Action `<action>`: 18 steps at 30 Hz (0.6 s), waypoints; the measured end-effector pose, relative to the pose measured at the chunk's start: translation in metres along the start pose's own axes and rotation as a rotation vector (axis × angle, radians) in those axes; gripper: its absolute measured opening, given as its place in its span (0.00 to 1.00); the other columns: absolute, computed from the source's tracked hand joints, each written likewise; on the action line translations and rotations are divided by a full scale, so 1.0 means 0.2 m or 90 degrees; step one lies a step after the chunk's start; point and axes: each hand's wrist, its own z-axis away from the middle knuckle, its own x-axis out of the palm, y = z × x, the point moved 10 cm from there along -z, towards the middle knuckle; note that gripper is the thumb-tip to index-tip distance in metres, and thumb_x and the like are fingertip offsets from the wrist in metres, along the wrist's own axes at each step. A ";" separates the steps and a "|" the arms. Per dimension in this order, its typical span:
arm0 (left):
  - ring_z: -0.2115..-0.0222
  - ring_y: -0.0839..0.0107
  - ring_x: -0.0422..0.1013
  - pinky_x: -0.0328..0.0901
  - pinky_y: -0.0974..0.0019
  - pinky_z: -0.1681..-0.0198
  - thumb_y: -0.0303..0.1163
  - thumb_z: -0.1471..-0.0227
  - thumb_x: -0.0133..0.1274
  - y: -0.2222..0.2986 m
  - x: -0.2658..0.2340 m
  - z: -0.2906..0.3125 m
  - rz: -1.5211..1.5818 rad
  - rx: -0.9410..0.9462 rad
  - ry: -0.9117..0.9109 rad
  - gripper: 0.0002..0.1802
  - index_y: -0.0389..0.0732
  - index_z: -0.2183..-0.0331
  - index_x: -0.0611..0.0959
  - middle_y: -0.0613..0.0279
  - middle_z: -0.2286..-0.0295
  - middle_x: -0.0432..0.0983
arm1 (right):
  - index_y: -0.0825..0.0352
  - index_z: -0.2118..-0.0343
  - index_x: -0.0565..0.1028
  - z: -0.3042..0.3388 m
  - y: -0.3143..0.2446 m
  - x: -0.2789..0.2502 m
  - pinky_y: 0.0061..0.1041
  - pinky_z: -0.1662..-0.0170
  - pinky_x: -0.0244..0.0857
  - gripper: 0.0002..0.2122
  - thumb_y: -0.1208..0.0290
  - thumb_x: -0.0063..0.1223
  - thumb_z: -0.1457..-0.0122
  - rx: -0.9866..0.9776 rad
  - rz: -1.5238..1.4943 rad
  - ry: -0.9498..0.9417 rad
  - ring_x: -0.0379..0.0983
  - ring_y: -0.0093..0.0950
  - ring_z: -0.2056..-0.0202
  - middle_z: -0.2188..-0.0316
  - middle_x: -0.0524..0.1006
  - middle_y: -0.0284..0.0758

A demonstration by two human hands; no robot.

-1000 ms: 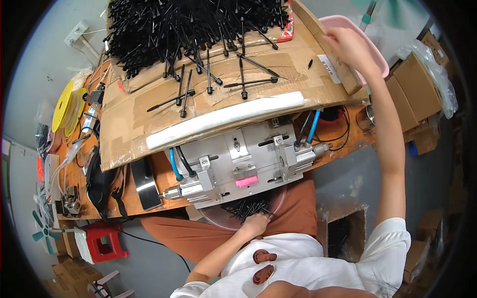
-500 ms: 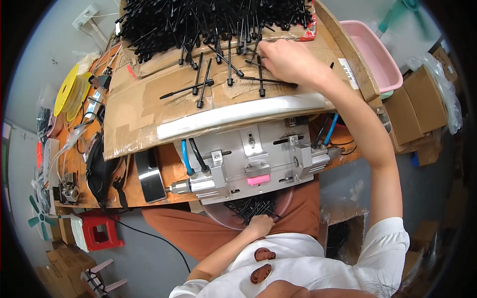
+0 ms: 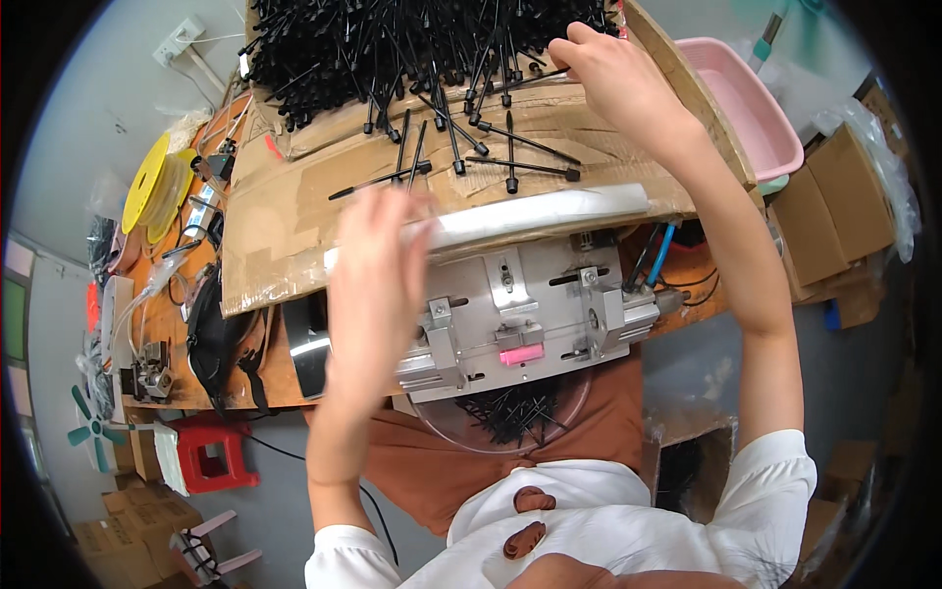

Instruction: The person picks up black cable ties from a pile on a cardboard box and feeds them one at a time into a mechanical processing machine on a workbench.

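Observation:
A dense heap of black rods with knobbed ends (image 3: 392, 49) covers the far part of a cardboard sheet, and several loose black rods (image 3: 510, 162) lie nearer on it. My right hand (image 3: 628, 93) is at the heap's right edge, fingers closed on a thin black rod (image 3: 551, 76) that pokes out beside them. Blurred by motion, my left hand (image 3: 378, 265) is over the cardboard's near edge, close to a loose black rod (image 3: 378, 182); its fingers cannot be read. Below the cardboard sits a metal fixture (image 3: 481, 344) with a pink block (image 3: 522, 354).
A clear round bowl (image 3: 584, 407) of black rods rests at my lap. White padding (image 3: 549, 208) lines the cardboard's near edge. At left are a yellow spool (image 3: 147, 187), a black bag (image 3: 208, 344) and a red stool (image 3: 221, 456); a pink basin (image 3: 741, 108) stands at right.
My left hand has risen from the bowl of rods at my lap to the cardboard's near edge. My right hand has moved farther away and slightly right along the heap.

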 end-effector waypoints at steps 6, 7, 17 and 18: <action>0.67 0.51 0.70 0.64 0.53 0.63 0.22 0.52 0.52 -0.21 0.19 -0.16 -0.080 -0.073 -0.178 0.05 0.35 0.69 0.76 0.52 0.68 0.70 | 0.66 0.66 0.73 -0.10 0.00 0.26 0.37 0.59 0.69 0.10 0.84 0.50 0.53 -0.024 -0.127 0.017 0.73 0.39 0.60 0.64 0.74 0.39; 0.67 0.52 0.71 0.65 0.55 0.64 0.22 0.52 0.52 -0.22 0.20 -0.16 -0.057 -0.063 -0.174 0.05 0.35 0.69 0.76 0.52 0.69 0.71 | 0.67 0.69 0.73 -0.09 -0.08 0.26 0.37 0.59 0.68 0.08 0.84 0.49 0.54 -0.098 -0.170 0.016 0.73 0.41 0.59 0.65 0.75 0.39; 0.72 0.67 0.72 0.67 0.68 0.65 0.18 0.58 0.57 -0.26 0.01 -0.08 0.146 -0.083 -0.218 0.10 0.34 0.68 0.81 0.56 0.73 0.75 | 0.69 0.70 0.71 -0.01 -0.20 0.01 0.34 0.58 0.67 0.08 0.86 0.47 0.54 -0.131 -0.176 0.101 0.71 0.39 0.60 0.70 0.75 0.40; 0.72 0.69 0.72 0.67 0.68 0.65 0.18 0.57 0.57 -0.27 -0.01 -0.08 0.168 -0.097 -0.194 0.09 0.34 0.68 0.81 0.57 0.72 0.76 | 0.69 0.70 0.71 0.00 -0.17 -0.03 0.34 0.58 0.67 0.09 0.87 0.48 0.56 -0.120 -0.134 0.124 0.71 0.39 0.60 0.71 0.74 0.40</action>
